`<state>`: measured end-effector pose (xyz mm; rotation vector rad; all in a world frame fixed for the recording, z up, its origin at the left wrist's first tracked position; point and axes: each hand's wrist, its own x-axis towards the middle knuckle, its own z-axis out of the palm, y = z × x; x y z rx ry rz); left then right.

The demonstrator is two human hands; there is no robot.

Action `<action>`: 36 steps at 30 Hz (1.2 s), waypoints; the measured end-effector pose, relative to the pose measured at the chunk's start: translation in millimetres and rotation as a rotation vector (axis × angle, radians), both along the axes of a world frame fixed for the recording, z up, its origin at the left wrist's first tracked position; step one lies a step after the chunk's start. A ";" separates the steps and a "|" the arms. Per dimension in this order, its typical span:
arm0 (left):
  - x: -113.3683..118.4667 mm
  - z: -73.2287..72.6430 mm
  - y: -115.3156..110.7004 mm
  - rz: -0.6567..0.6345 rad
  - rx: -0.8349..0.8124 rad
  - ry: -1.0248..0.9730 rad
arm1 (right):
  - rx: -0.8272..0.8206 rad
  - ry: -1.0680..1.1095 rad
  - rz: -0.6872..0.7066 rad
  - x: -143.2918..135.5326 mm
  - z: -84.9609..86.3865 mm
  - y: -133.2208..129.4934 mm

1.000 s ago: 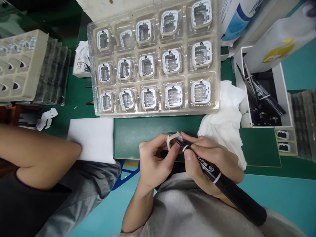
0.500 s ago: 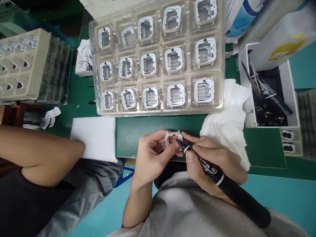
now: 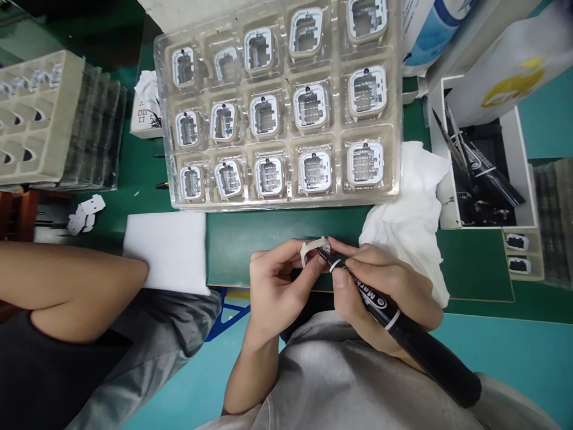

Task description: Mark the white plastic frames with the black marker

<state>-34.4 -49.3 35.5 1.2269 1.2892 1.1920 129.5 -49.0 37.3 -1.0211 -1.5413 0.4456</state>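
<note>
Workshop or factory floor, small-parts bench work. Green tabletop carries a clear compartment tray of near-identical small white frames, in rows: batch work. More trays stacked left, another stack right. White open box with tweezers-like tools and a spare marker. Large plastic bottle alongside. Handwork: pale frame in left hand, black marker in right hand. Second person's arm at same tabletop, so shared station. Plain turquoise floor.
</note>
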 end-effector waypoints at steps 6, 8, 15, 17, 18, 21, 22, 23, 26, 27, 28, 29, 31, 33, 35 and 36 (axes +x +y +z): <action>-0.1 0.8 0.2 0.009 0.002 0.050 | 0.033 -0.012 0.024 2.2 0.3 2.2; -0.5 0.9 -0.2 0.011 0.002 0.069 | 0.028 -0.010 0.028 3.2 0.7 2.5; -0.2 0.4 -0.3 0.009 0.010 0.059 | 0.016 -0.029 0.039 5.2 2.5 1.4; -0.2 -0.1 -0.4 0.004 0.010 0.049 | 0.018 -0.020 0.050 5.3 2.0 1.3; -0.3 -0.3 -0.6 0.000 0.009 0.045 | 0.021 -0.017 0.052 5.2 1.5 1.4; -0.9 -0.7 -1.2 -0.003 -0.001 0.054 | 0.026 -0.014 0.038 4.8 0.2 1.5; -1.1 -0.5 -1.2 -0.002 -0.006 0.065 | 0.021 -0.014 0.035 4.6 0.0 1.5; -1.2 -0.3 -1.2 -0.001 -0.011 0.077 | 0.019 -0.012 0.035 4.4 0.0 1.5; -1.3 0.6 -0.7 -0.003 -0.021 0.101 | 0.011 -0.007 0.036 3.4 0.4 1.6; -1.3 0.7 -0.5 -0.003 -0.022 0.098 | 0.011 -0.006 0.039 3.1 0.5 1.7; -1.3 0.8 -0.3 -0.005 -0.020 0.091 | 0.016 -0.006 0.041 2.9 0.6 1.9; -1.2 0.8 -0.2 -0.007 -0.014 0.083 | 0.022 -0.005 0.043 2.9 0.7 2.1; -1.0 0.4 -0.1 -0.008 -0.006 0.072 | 0.027 -0.004 0.047 3.4 0.9 2.3; -0.7 0.2 -0.1 -0.003 -0.010 0.074 | 0.017 -0.001 0.049 4.5 1.0 2.1; -0.4 0.6 0.0 0.004 -0.025 0.079 | 0.012 -0.002 0.054 5.4 1.1 1.2; -0.3 1.0 0.2 0.006 -0.034 0.077 | 0.013 -0.003 0.053 5.5 1.1 0.8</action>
